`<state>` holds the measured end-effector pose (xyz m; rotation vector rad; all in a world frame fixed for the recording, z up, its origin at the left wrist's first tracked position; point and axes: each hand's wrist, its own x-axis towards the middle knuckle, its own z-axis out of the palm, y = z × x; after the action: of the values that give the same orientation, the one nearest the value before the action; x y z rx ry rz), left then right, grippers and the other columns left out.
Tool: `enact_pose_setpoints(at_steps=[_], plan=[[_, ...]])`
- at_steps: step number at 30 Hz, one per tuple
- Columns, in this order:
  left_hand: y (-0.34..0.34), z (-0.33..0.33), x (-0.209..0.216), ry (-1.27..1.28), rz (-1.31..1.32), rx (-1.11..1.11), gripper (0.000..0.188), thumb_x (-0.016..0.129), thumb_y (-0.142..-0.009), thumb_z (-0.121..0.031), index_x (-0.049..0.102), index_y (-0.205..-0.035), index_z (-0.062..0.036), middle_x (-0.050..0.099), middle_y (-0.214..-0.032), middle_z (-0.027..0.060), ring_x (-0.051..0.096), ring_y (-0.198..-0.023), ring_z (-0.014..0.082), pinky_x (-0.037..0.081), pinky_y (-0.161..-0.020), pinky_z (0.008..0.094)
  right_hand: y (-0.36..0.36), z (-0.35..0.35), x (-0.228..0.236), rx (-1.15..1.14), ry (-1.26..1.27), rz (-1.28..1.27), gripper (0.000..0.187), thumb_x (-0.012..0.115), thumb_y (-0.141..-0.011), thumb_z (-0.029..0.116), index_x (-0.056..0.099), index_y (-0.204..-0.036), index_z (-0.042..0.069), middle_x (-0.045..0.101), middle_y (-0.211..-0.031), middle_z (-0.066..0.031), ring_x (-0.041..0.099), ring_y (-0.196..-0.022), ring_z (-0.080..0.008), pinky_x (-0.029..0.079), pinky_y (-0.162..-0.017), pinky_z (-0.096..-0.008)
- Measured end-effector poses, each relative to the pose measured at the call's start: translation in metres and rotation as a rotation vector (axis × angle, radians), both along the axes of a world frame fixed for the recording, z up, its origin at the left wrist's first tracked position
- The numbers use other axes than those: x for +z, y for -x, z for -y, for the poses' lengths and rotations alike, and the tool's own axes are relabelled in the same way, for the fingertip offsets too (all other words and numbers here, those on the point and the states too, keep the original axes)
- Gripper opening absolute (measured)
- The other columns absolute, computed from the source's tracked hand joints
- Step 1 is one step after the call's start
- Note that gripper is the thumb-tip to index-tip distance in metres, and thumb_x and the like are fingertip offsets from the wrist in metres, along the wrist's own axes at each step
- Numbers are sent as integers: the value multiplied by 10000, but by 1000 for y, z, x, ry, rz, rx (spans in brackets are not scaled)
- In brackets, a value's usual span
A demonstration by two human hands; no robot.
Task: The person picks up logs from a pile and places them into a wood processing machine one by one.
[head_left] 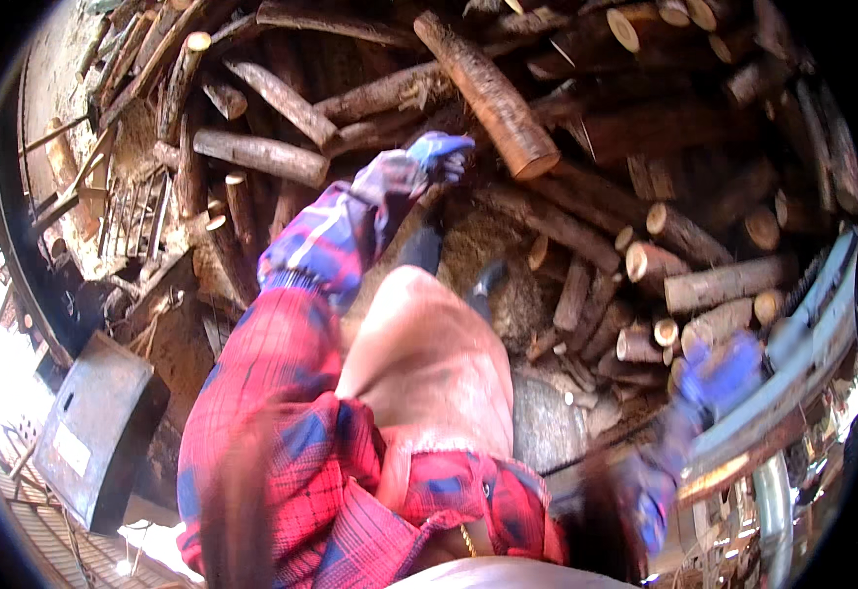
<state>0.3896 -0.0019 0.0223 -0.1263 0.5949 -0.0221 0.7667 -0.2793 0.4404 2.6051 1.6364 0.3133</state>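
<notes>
My left hand (437, 155), in a blue glove at the end of a red and blue plaid sleeve, reaches out into a heap of cut logs. Its fingers curl beside the lower side of a thick reddish log (488, 93) that slants down to a sawn end. Whether the glove grips any wood is not clear. My right hand (722, 371), also gloved in blue, is blurred and lies against a grey metal rail (802, 334) at the right. My bent leg in beige trousers (429, 363) fills the middle.
Logs (714, 285) of many thicknesses are stacked all around the top and right, sawn ends facing in. Sawdust and bark cover the ground (493, 240) near my dark shoe (488, 280). A grey metal box (95, 432) stands at the lower left, with thin sticks (105, 177) behind it.
</notes>
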Motion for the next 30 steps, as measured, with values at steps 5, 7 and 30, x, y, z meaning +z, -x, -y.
enact_pose_setpoints(at_steps=[5,7,30], plan=[[-38,19,100,-636,-667,75,446,640,-968,-245,504,-1347,-51,691,-942,71,674,-806,175,554,-671,311,110,-64,-195,43,44,-703,953,821,-718,447,408,-1467,24,425,-1486,-256,401,-1371,-442,314,-1157,-502],[0,52,77,-837,-667,18,599,693,-936,-231,425,-1431,-25,681,-1031,83,667,-818,141,539,-643,283,108,-88,-280,93,148,-689,1138,829,-664,528,290,-1515,-1,362,-1524,-269,368,-1397,-434,301,-1167,-504],[10,152,-18,-294,-578,305,446,591,-1009,-281,488,-1402,-97,658,-1194,67,635,-1008,132,521,-839,291,142,-138,-481,-220,176,-1954,1153,961,-556,410,363,-1450,-5,533,-1366,-171,520,-1237,-293,422,-1094,-435]])
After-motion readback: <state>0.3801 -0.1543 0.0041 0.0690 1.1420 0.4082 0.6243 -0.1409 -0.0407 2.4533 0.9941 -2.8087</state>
